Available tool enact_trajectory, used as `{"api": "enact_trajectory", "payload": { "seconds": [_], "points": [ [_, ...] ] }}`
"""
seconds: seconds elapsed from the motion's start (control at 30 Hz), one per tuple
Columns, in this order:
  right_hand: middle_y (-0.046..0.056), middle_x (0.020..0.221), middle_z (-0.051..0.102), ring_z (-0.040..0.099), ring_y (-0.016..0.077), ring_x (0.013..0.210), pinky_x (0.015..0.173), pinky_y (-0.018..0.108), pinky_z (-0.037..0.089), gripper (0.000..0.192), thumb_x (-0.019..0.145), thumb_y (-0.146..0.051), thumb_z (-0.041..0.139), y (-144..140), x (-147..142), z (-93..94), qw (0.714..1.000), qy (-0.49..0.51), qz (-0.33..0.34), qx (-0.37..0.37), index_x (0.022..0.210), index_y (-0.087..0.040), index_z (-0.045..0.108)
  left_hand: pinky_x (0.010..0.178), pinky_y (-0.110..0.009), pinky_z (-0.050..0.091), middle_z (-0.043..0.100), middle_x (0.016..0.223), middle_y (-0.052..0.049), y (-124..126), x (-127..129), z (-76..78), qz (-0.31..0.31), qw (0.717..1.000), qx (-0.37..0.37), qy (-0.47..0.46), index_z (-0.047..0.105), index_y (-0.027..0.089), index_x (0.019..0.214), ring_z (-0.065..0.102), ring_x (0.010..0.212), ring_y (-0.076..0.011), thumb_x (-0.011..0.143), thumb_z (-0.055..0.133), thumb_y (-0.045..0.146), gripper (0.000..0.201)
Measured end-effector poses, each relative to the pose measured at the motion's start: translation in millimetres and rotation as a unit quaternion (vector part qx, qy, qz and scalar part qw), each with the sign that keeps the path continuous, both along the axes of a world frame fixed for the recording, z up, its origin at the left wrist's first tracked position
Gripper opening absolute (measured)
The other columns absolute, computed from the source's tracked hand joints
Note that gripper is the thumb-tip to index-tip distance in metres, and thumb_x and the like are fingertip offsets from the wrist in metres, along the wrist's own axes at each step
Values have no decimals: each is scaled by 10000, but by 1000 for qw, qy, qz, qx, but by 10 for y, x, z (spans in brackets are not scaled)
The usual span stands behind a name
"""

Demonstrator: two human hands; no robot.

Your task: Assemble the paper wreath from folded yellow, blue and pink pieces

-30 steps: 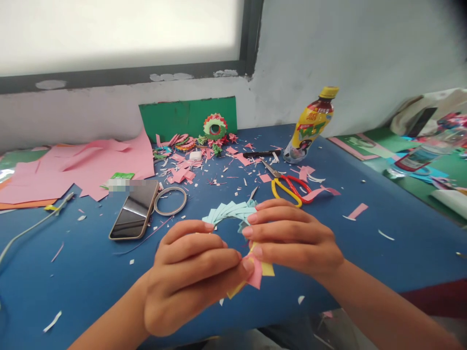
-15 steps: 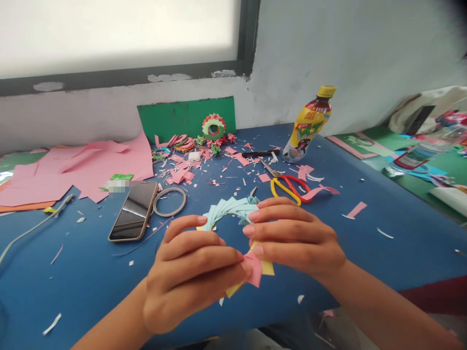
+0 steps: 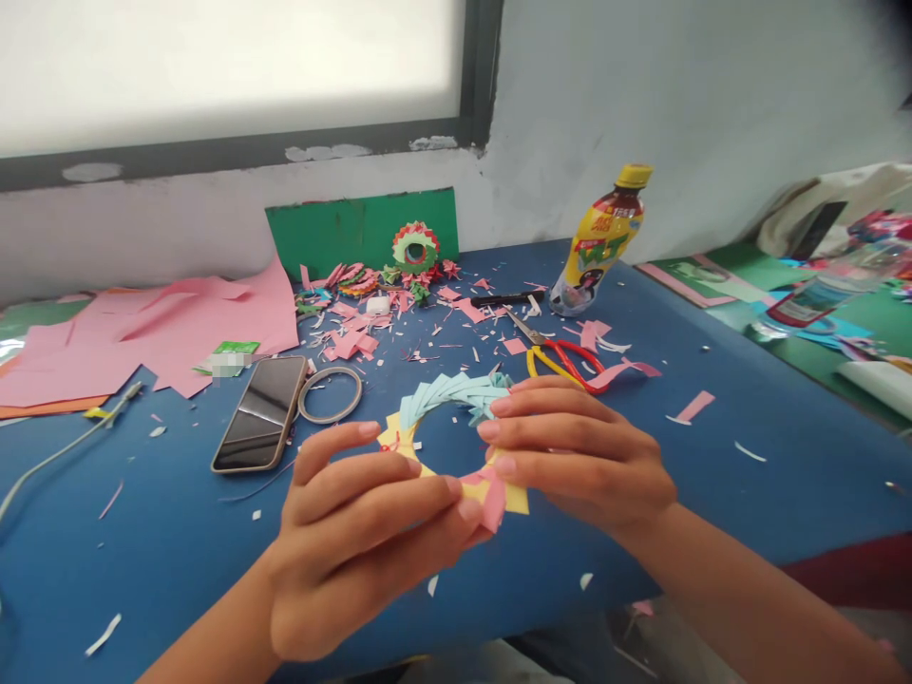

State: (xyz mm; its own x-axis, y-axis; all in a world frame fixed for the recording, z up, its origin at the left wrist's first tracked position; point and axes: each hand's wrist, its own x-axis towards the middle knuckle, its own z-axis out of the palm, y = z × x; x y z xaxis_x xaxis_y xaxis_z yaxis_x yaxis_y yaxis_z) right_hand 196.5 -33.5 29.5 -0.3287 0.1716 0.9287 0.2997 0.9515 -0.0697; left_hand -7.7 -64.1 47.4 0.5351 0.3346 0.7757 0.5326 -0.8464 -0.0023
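Both my hands hold a folded paper ring (image 3: 446, 397) just above the blue table (image 3: 748, 503). Its far arc is light blue, its near part yellow and pink. My left hand (image 3: 356, 541) pinches the near left side with fingers curled over the yellow and pink pieces. My right hand (image 3: 577, 451) grips the right side, its fingertips on the blue and pink folds. Behind my right hand lie scissors (image 3: 562, 361) with red and yellow handles.
A phone (image 3: 260, 413) and a tape ring (image 3: 331, 393) lie left of the hands. Pink sheets (image 3: 157, 328) cover the far left. A finished paper wreath (image 3: 415, 247) leans on green card (image 3: 342, 228). A yellow bottle (image 3: 598, 242) stands at the back, paper scraps all around.
My left hand has slid lower and opened slightly, so more of the ring's yellow left side and its centre hole show. The right hand keeps its grip.
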Motion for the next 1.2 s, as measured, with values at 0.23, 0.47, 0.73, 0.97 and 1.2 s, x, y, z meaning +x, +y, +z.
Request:
{"api": "enact_trajectory", "payload": {
  "seconds": [0.23,0.47,0.73,0.97,1.2],
  "points": [
    [25,829,718,637,129,867,773,287,545,119,845,-145,520,-19,17,22,999,-31,-23,20,840,-186,632,798,-241,487,703,703,75,20,72,19,-9,998,37,-45,669,215,778,607,608,-63,746,668,106,114],
    [55,854,708,637,131,844,741,276,526,150,825,-79,524,-29,-58,-29,998,-19,2,-62,915,-148,622,769,-273,511,708,744,25,91,83,-41,-14,996,5,-84,655,194,855,619,661,-100,745,663,106,141],
    [20,868,674,626,104,771,626,183,523,116,800,-204,590,6,-151,-43,918,55,31,-392,907,-197,635,494,-168,475,712,710,10,225,156,-111,88,886,-351,-289,710,199,806,595,536,-88,773,626,283,123],
    [28,990,654,580,155,965,891,312,433,98,809,-240,578,46,-104,-32,931,28,-38,-361,788,-215,670,454,-134,449,682,593,16,262,156,-69,66,833,-461,-298,735,200,738,586,512,-89,728,654,302,131],
    [-25,710,663,587,84,647,606,182,438,138,830,-266,548,23,-126,-10,897,12,-22,-441,778,-187,648,473,-107,446,688,620,32,275,164,-90,44,827,-483,-283,741,221,726,552,502,-62,723,657,283,104]
  ]
}}
